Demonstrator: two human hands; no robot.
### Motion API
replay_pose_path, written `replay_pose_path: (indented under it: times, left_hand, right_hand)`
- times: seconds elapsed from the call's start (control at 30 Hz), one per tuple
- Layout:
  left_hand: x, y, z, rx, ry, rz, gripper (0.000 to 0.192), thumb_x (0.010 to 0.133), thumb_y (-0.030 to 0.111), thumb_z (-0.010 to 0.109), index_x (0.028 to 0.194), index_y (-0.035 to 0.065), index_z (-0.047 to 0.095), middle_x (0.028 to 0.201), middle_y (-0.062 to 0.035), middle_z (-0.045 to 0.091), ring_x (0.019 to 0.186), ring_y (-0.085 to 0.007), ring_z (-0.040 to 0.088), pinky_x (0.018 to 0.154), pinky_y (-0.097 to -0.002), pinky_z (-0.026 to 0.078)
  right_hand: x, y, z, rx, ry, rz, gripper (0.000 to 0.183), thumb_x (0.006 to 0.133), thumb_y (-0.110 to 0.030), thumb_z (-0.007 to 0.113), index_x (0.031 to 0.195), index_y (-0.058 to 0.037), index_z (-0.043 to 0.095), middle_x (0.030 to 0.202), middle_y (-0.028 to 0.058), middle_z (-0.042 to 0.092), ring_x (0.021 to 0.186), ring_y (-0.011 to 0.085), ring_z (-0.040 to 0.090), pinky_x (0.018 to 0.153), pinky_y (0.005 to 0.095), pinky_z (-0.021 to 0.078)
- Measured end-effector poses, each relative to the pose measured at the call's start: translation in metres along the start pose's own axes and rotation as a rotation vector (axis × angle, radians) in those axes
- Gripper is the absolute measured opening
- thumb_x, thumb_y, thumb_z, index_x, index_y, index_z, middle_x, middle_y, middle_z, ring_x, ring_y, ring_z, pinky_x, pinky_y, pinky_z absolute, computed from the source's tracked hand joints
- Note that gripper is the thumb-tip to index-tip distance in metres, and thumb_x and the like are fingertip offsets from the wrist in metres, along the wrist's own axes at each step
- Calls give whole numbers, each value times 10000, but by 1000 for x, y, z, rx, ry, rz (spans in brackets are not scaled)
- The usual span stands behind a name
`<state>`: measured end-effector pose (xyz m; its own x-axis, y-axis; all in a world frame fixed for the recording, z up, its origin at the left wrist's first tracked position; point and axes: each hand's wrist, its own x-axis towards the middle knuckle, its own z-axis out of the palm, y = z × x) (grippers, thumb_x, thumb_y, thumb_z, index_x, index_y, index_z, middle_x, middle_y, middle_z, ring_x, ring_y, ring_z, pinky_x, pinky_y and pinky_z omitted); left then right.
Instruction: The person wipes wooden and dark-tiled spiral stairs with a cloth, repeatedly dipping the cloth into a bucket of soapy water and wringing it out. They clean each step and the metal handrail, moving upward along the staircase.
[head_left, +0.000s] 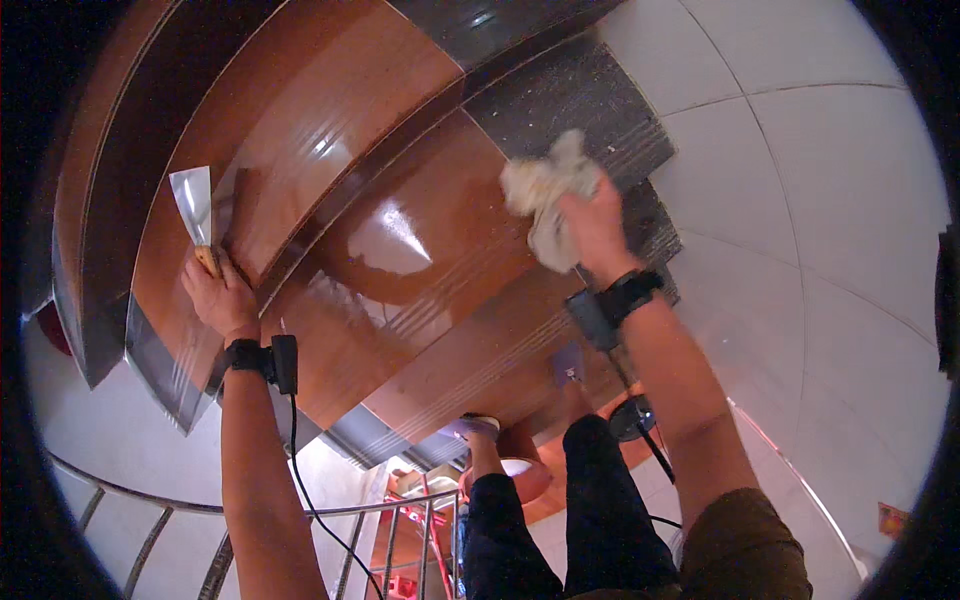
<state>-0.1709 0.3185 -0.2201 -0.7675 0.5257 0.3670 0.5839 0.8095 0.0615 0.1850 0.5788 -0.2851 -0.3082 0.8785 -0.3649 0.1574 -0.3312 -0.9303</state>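
My left hand (225, 300) grips the wooden handle of a putty knife (195, 206) above a brown staircase tread (289, 127). The knife's broad metal blade points away from me. On the right, my right hand (600, 229), slightly blurred, holds a crumpled pale rag (529, 187). The rag is over the dark end tile (551, 105) of the step and the edge of a glossy brown tread (412, 202). Pale specks dot that dark tile. Whether the rag presses on the surface, I cannot tell.
White wall tiles (735, 172) border the stairs on the right. A metal railing (405, 504) runs at the lower left. My feet, in purple-grey footwear (480, 426), stand on lower steps. Behind them are a reddish bucket (532, 480) and a round black object (631, 418). Cables trail from both wrist devices.
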Motion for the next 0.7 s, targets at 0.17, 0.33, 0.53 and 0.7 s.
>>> replay_pose_path:
  times: [0.17, 0.33, 0.53, 0.7]
  left_hand:
    - [0, 0, -2, 6, -15, -16, 326, 897, 341, 509, 968, 23, 482, 989, -188, 502, 905, -406, 521, 735, -471, 439]
    - [-1, 5, -5, 9, -27, -25, 303, 896, 311, 520, 942, 14, 483, 957, -186, 494, 898, -397, 510, 733, -456, 432]
    - [-2, 5, -5, 13, -23, 23, 272, 897, 285, 514, 932, 17, 483, 927, -185, 484, 872, -393, 502, 709, -449, 424]
    - [-1, 6, -7, 0, -42, 3, 271, 895, 285, 516, 945, 22, 480, 937, -187, 486, 883, -392, 504, 717, -445, 426]
  right_hand:
    - [135, -63, -26, 600, -226, -50, 403, 807, -57, 569, 1193, -58, 454, 1151, 102, 561, 1076, 237, 552, 865, 380, 492]
    - [187, -86, 22, 631, -125, 157, 516, 854, -505, 549, 1185, -111, 520, 1175, 45, 572, 1061, 235, 557, 955, 402, 424]
    - [26, -54, 146, 554, -133, 229, 359, 940, -371, 477, 1181, -105, 490, 1095, 6, 567, 983, 119, 548, 871, 293, 456]
    - [-26, -55, 197, 591, -89, 326, 489, 884, -305, 575, 1237, -8, 411, 1198, 97, 501, 1060, 190, 485, 922, 316, 394]
